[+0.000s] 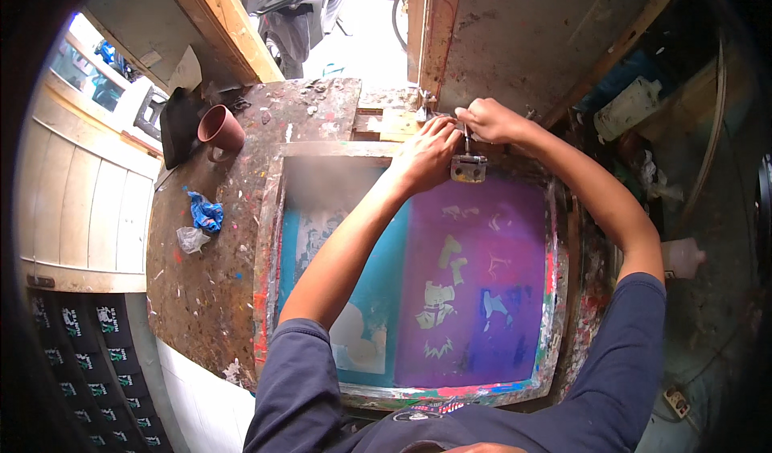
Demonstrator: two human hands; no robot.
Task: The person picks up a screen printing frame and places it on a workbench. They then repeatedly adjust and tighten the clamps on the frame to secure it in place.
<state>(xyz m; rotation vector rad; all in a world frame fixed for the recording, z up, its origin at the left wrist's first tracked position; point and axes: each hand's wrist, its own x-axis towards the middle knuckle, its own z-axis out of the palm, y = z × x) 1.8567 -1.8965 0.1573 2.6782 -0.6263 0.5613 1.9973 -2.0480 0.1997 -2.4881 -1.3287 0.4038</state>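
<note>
A screen-printing frame (272,212) lies on the worktable in front of me, its wooden rim spattered with paint. Its mesh (515,220) is teal on the left and purple on the right, with pale stencil shapes. At the far edge a metal hinge clamp (469,169) sits on the frame. My left hand (429,154) rests against the clamp from the left, its fingers together and curled over the metal behind it. Just to the right, my right hand (492,121) is closed in a pinch beside the clamp's upright rod; what its fingertips hold is hidden.
A reddish-brown mug (221,128) stands on the stained worktable (181,292) at the far left. Crumpled blue plastic (206,212) and clear plastic (191,240) lie nearer. Dark printed pieces (96,356) line the lower left. A whitish bottle (682,257) is at the right.
</note>
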